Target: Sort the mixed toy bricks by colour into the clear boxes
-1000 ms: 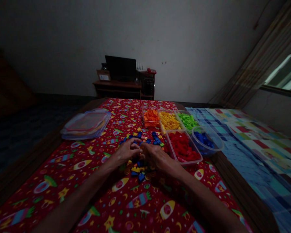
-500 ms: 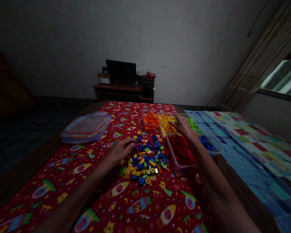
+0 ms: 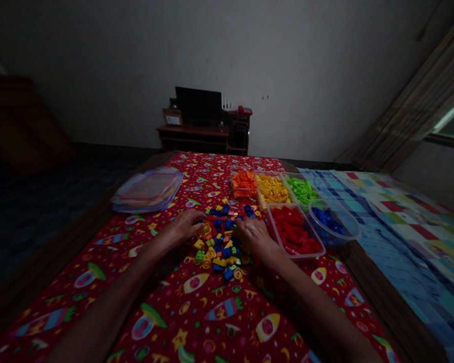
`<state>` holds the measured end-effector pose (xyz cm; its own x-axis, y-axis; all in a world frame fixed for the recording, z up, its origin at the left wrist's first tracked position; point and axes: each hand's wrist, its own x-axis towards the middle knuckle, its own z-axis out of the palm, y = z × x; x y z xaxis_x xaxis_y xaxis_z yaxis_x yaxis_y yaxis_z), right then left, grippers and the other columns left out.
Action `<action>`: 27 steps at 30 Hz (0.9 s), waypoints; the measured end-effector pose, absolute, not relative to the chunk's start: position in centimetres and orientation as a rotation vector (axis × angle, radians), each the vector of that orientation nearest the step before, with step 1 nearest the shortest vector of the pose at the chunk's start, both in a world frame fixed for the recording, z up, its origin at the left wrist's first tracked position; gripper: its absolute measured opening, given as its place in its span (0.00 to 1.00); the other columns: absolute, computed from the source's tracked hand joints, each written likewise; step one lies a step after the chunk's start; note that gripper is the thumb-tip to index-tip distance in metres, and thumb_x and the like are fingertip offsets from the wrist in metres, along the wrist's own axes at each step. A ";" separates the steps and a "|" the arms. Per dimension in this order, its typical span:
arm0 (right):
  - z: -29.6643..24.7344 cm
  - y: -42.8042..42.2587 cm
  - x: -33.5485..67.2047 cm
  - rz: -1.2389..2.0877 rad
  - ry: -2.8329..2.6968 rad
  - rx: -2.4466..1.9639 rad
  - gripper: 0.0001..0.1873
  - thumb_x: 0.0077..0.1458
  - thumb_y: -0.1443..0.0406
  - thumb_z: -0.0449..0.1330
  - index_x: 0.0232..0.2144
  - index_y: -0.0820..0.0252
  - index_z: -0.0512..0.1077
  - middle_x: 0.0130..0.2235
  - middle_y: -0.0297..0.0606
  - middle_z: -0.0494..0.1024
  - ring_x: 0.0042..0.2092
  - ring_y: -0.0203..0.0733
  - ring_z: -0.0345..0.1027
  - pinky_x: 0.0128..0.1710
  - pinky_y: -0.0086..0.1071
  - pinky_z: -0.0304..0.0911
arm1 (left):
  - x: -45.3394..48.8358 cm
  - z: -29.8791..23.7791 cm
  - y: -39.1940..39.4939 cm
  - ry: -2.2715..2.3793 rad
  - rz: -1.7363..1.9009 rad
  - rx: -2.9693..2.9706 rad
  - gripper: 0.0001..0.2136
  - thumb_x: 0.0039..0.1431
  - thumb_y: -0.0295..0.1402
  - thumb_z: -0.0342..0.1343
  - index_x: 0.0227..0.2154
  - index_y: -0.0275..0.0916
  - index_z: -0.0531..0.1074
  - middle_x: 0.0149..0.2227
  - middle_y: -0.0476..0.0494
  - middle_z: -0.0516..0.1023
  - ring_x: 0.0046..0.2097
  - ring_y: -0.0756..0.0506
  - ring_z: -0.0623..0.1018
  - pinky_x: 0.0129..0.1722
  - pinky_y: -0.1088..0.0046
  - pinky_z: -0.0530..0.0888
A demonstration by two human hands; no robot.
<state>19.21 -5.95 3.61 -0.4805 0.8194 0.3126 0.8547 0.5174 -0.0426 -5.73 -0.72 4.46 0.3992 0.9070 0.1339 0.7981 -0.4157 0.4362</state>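
Light dim. Pile point(image 3: 222, 243) of mixed small bricks (blue, yellow, orange, a few green) lies mid-table on the red rocket-print cloth point(image 3: 162, 307). Left hand point(image 3: 184, 228) sits at the pile's left edge, fingers curled onto the nearest bricks; cannot tell whether it grips one. Right hand point(image 3: 252, 235) lies palm down on the pile's right edge, fingers among the bricks; grip likewise cannot be told. Just right of the right hand: red tub point(image 3: 306, 254), filled with red bricks. Touching it further right: blue bowl point(image 3: 341, 242), with blue bricks. Far side of these, in a row left to right: orange tub point(image 3: 242, 193), yellow tub point(image 3: 261, 194), green tub point(image 3: 315, 183). Far left, well apart from the pile: stack of clear lids point(image 3: 147, 190). Desk point(image 3: 192, 133) against the far wall.
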 end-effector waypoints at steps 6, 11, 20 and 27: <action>2.1 -6.1 19.8 -0.092 -2.406 -1.246 0.22 0.55 0.75 0.51 0.53 0.68 0.63 0.41 0.51 0.74 0.44 0.48 0.65 0.44 0.39 0.62 | -5.2 4.8 -1.4 1.468 0.356 2.248 0.12 0.47 0.38 0.57 0.34 0.41 0.78 0.34 0.44 0.80 0.37 0.42 0.77 0.34 0.73 0.70; 4.5 -6.3 19.7 0.011 -2.305 -1.176 0.16 0.57 0.68 0.53 0.48 0.63 0.66 0.39 0.47 0.72 0.44 0.48 0.65 0.44 0.41 0.63 | -4.4 4.7 -1.1 1.476 0.604 2.281 0.09 0.45 0.38 0.59 0.29 0.40 0.77 0.36 0.43 0.78 0.40 0.42 0.76 0.40 0.71 0.71; 5.2 -6.3 18.6 0.271 -2.374 -0.807 0.20 0.59 0.70 0.52 0.55 0.62 0.60 0.47 0.49 0.72 0.46 0.43 0.66 0.43 0.34 0.62 | -0.9 5.9 -3.4 1.223 0.685 1.943 0.16 0.48 0.48 0.54 0.27 0.39 0.76 0.31 0.46 0.79 0.35 0.43 0.76 0.36 0.70 0.73; 7.1 -5.0 20.8 0.193 -2.275 -1.045 0.19 0.59 0.70 0.52 0.53 0.63 0.65 0.39 0.45 0.76 0.38 0.40 0.68 0.38 0.31 0.60 | -2.0 6.5 -3.1 1.352 0.743 2.121 0.17 0.52 0.47 0.52 0.31 0.39 0.78 0.36 0.42 0.80 0.38 0.41 0.77 0.41 0.67 0.72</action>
